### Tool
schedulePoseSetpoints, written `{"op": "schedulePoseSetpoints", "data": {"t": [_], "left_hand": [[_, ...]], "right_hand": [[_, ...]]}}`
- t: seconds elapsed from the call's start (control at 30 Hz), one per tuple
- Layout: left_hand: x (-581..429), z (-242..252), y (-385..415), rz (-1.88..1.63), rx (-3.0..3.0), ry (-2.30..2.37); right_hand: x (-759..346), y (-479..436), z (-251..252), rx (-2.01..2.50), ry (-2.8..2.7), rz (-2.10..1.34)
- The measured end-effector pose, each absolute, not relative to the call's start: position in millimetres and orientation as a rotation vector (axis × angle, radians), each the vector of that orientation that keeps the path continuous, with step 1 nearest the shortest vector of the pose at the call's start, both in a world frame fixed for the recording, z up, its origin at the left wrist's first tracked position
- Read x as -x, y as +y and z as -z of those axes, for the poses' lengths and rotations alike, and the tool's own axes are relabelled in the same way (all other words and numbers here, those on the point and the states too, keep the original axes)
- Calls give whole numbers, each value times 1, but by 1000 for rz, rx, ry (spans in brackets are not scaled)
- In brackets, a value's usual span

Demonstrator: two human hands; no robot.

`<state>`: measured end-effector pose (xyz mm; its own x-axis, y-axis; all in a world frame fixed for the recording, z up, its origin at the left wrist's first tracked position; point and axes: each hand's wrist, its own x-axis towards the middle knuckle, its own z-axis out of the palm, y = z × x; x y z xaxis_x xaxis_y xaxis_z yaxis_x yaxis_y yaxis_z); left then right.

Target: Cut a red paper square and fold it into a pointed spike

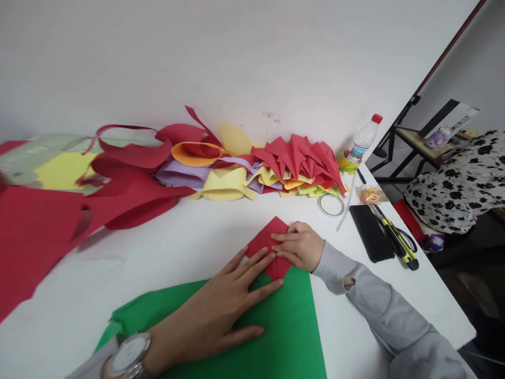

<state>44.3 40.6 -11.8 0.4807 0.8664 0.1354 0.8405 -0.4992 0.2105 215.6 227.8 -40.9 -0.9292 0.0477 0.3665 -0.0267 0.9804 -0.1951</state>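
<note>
Folding, it seems: left hand [219,305], spread flat, steadies the red paper [264,237], well in from the right edge of the desk [428,284]; right hand [302,246] touches it, grip unclear. Next: probably firm creasing.

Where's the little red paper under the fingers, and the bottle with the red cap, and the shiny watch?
Red paper [267,236]: head view, on its uncovered upper part.
Bottle [355,152]: head view, on its label.
Watch [129,353]: head view, on its round dial.
</note>
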Motion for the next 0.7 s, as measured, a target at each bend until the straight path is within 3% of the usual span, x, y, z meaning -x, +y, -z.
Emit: {"op": "schedulePoseSetpoints", "data": {"t": [0.7], "left_hand": [[-44,15,40,-320,-2555,1521]], "right_hand": [[-214,229,44,-18,-2721,-282]]}}
